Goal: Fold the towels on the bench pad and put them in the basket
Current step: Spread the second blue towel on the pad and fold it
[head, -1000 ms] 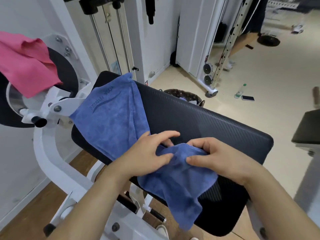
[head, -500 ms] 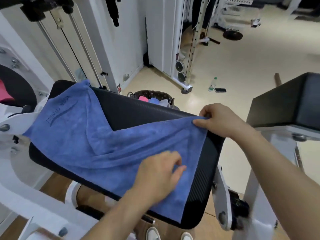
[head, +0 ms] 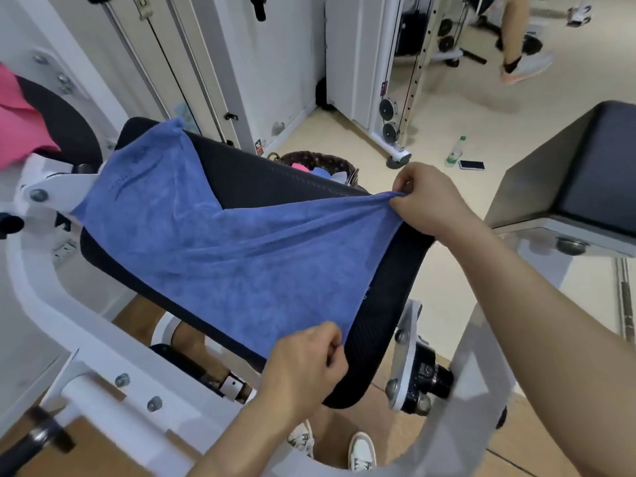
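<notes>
A blue towel (head: 220, 242) lies spread across the black bench pad (head: 275, 180). Its far left corner drapes over the pad's upper end. My right hand (head: 426, 201) pinches the towel's far right corner and lifts it off the pad. My left hand (head: 306, 363) pinches the near right corner at the pad's front edge. The towel is pulled taut between my two hands. Behind the pad, a dark woven basket (head: 344, 165) stands on the floor with pink, blue and pale cloth in it. A pink towel (head: 20, 129) hangs over the machine at the far left.
White machine frame (head: 103, 373) surrounds the pad. A second black pad (head: 599, 166) stands at right. A bottle (head: 455, 152) and a phone (head: 471, 164) lie on the floor. Another person's legs (head: 516, 39) are at the back right. My shoes (head: 361, 449) show below.
The bunched towel has been opened and spread over the pad. My right hand carried one corner to the right end, and my left hand has taken hold of the near corner.
</notes>
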Demonstrator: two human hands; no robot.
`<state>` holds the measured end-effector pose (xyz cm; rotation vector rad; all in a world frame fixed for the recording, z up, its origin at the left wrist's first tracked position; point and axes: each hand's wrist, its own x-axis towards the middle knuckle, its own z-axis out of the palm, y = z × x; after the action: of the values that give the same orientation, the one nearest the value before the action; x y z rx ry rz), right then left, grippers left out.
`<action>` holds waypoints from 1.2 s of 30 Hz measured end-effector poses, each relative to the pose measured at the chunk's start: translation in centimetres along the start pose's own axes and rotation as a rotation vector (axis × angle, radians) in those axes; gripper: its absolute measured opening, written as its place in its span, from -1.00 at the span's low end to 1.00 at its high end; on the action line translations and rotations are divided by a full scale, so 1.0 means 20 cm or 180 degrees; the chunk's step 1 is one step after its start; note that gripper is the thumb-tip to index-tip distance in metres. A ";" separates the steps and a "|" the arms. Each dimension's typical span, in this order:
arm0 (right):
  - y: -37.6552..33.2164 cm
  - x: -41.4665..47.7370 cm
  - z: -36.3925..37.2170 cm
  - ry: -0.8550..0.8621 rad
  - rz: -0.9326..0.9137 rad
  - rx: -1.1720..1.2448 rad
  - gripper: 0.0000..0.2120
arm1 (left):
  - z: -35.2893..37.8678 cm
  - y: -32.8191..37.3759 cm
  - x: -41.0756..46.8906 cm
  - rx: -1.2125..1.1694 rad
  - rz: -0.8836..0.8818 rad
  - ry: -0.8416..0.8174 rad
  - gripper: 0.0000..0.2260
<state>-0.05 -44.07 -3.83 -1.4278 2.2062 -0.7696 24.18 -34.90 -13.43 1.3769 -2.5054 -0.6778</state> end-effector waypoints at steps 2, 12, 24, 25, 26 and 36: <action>0.04 -0.03 -0.03 0.0162 0.0107 -0.0046 -0.81 | 0.00 0.05 -0.05 -0.0034 0.0093 -0.0090 -0.93; 0.13 -0.10 -0.07 0.0606 0.0035 -0.0729 -0.69 | 0.12 0.12 -0.05 -0.0583 0.0276 -0.0526 -0.69; -0.10 -0.16 -0.03 0.0509 -0.0899 -0.0453 -0.77 | -0.54 -0.22 0.25 -0.0736 -0.0140 0.0888 -0.79; -0.15 -0.14 -0.01 0.0407 -0.0921 -0.0292 -0.78 | -0.62 -0.27 0.32 -0.0642 -0.0162 0.1006 -0.78; -0.20 -0.11 0.02 0.0306 -0.0949 -0.0205 -0.78 | -0.68 -0.32 0.39 -0.0528 -0.0188 0.1090 -0.78; -0.46 0.09 0.37 -0.0771 -0.1097 -0.1380 -0.93 | -0.88 -0.83 0.87 0.0736 0.0077 0.0364 -0.74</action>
<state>10.01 -50.50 -3.73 -2.0265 2.0397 -0.1960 33.84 -62.36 -6.86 1.4113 -2.5670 -0.3018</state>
